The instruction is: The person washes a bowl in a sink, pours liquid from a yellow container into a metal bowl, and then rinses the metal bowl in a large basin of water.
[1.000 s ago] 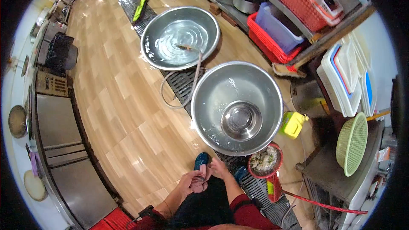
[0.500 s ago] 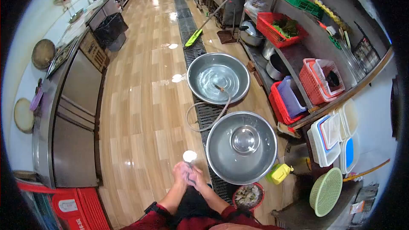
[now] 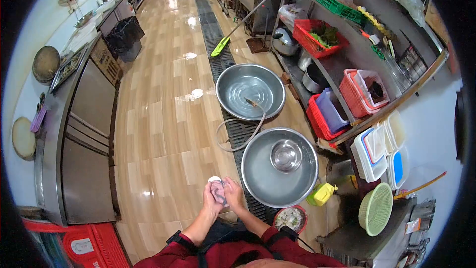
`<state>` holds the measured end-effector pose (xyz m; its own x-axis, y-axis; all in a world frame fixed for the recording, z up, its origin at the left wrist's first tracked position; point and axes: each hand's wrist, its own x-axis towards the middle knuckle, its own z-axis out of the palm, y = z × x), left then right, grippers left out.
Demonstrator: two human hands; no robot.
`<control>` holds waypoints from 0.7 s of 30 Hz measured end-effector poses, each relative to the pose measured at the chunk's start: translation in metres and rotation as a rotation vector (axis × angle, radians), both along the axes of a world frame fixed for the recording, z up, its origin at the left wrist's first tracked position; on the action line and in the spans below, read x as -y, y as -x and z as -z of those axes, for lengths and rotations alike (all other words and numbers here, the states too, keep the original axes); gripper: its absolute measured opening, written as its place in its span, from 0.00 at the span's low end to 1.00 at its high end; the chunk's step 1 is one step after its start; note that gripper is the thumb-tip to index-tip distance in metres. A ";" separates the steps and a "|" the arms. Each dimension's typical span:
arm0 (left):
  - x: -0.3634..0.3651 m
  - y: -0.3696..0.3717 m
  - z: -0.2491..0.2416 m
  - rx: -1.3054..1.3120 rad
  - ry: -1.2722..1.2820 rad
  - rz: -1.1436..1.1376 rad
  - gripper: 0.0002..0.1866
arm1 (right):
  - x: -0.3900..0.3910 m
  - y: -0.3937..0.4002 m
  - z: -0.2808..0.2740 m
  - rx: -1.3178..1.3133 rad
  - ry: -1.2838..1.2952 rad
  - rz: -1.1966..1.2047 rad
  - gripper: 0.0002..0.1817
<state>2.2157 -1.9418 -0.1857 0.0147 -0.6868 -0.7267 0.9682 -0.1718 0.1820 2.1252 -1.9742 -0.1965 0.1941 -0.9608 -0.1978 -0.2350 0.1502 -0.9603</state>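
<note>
Low in the centre, my left hand (image 3: 210, 199) and my right hand (image 3: 234, 193) are together around a pinkish, dark-streaked item (image 3: 218, 192), too small to identify. Both hands have closed fingers on it, above the tiled floor. To their right stands a large metal basin (image 3: 258, 183) of water with a small metal bowl (image 3: 286, 156) in it. Behind it, a second basin (image 3: 232, 89) holds water and the end of a hose (image 3: 217, 136). A red basket (image 3: 303, 221) with pale pieces of food sits beside my right forearm.
A yellow jug (image 3: 322, 194) stands beside the near basin. Shelves with a red basket (image 3: 317, 49) line the right; a pale green basket (image 3: 375, 209) is lower. Steel cabinets (image 3: 89, 168) line the left. A drain grate (image 3: 208, 18) runs along the floor, crossed by a green-ended pole (image 3: 220, 46).
My hands have shifted slightly, and the right hand has opened out more along the side of the pinkish item. The whole view has tilted a little.
</note>
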 end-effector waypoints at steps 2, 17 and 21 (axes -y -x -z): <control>0.009 -0.022 0.038 0.016 -0.037 -0.011 0.22 | -0.009 -0.021 -0.013 0.004 0.117 -0.054 0.20; 0.051 -0.084 0.018 0.039 0.083 0.309 0.18 | 0.040 -0.083 -0.032 -0.345 0.679 -0.269 0.13; 0.062 -0.071 0.047 0.039 -0.018 0.392 0.18 | 0.040 -0.062 -0.025 -0.258 0.684 -0.239 0.15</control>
